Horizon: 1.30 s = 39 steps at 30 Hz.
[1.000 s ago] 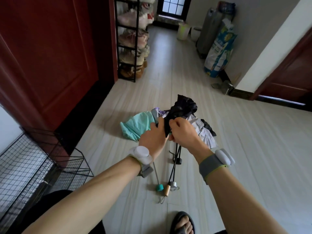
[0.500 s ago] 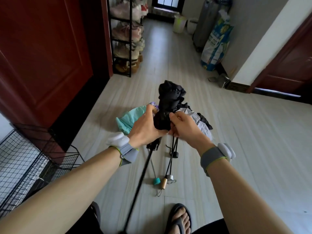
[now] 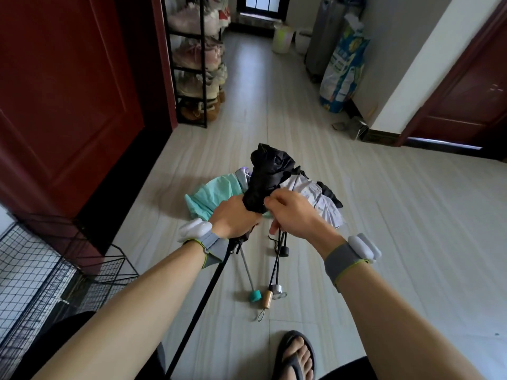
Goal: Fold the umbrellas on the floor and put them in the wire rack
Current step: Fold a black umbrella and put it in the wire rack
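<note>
I hold a black umbrella above the floor, its bunched canopy pointing away and its long black shaft running down toward me. My left hand grips the canopy's lower end. My right hand pinches the black fabric beside it. Beneath my hands lie a mint-green umbrella and a pale lilac-white umbrella with a further black one behind it, their handles pointing at me. The black wire rack stands at the lower left.
A dark red door and a black shoe rack line the left wall. Bags, buckets and a sack stand at the far right wall. Another red door is on the right. My sandalled foot is at the bottom.
The black umbrella has been lifted and tilted so its shaft now runs down toward me. My left hand slid round the canopy's lower end; the right hand still works the fabric.
</note>
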Each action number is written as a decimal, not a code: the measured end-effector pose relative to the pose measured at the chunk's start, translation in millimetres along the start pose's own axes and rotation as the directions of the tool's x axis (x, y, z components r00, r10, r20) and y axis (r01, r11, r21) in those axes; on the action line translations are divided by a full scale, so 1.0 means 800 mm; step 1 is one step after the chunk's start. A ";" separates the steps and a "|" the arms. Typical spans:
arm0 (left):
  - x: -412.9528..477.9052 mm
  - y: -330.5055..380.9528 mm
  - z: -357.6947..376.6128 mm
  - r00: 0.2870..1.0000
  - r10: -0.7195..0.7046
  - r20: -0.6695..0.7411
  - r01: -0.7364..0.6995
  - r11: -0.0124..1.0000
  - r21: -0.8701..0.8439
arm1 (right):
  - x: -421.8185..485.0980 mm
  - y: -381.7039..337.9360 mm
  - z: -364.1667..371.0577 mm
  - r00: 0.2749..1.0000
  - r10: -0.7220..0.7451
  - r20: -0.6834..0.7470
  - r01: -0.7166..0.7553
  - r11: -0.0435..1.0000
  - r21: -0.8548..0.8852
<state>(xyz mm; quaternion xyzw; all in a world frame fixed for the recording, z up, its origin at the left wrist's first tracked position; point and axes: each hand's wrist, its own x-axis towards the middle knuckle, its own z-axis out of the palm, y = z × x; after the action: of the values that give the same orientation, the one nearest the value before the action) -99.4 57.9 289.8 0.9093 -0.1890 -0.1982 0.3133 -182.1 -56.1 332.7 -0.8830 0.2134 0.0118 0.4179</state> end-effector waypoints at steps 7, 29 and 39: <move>0.006 0.011 0.004 0.962 0.051 -0.268 -0.001 0.983 0.183 | -0.002 -0.012 0.003 0.996 -0.024 -0.088 0.025 1.000 0.005; 0.001 0.010 -0.022 0.983 0.084 -0.164 -0.103 0.989 -0.110 | 0.010 0.002 0.011 0.878 -0.308 -0.367 0.281 0.952 -0.125; 0.001 0.002 -0.041 0.937 0.292 0.190 -0.109 0.763 -0.637 | 0.006 0.007 -0.006 0.974 -0.061 -0.217 0.136 0.928 0.346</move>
<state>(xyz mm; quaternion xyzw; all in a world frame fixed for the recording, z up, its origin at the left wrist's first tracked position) -83.6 72.6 314.4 0.6937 -0.2530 -0.3396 0.5826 -180.5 -64.7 330.2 -0.7981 0.2087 -0.1385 0.5480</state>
